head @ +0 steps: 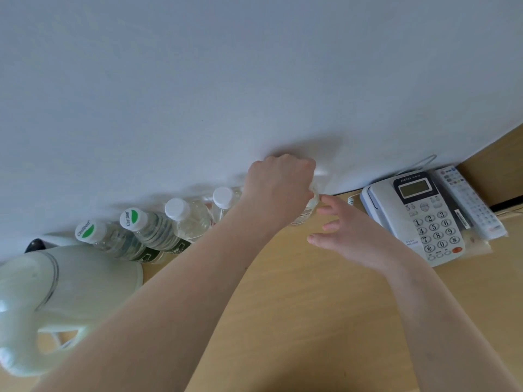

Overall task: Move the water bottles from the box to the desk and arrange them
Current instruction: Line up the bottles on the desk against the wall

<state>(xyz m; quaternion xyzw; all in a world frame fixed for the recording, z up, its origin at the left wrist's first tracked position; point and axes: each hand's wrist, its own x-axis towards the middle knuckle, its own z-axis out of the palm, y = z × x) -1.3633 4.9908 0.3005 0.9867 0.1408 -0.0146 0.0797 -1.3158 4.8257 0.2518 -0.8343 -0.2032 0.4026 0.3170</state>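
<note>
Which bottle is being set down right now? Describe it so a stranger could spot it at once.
Start at the white wall along the back of the wooden desk, where a row of water bottles stands. Go to the row's right end, toward the telephone. The bottle there is the only one with its top covered by the left hand; the others show their caps.

I see a pale wood-grain desk under a plain white wall. Two clear bottles have green-and-white caps and dark labels; two more have plain white caps. The kettle is white, the phone light grey with one orange button.
</note>
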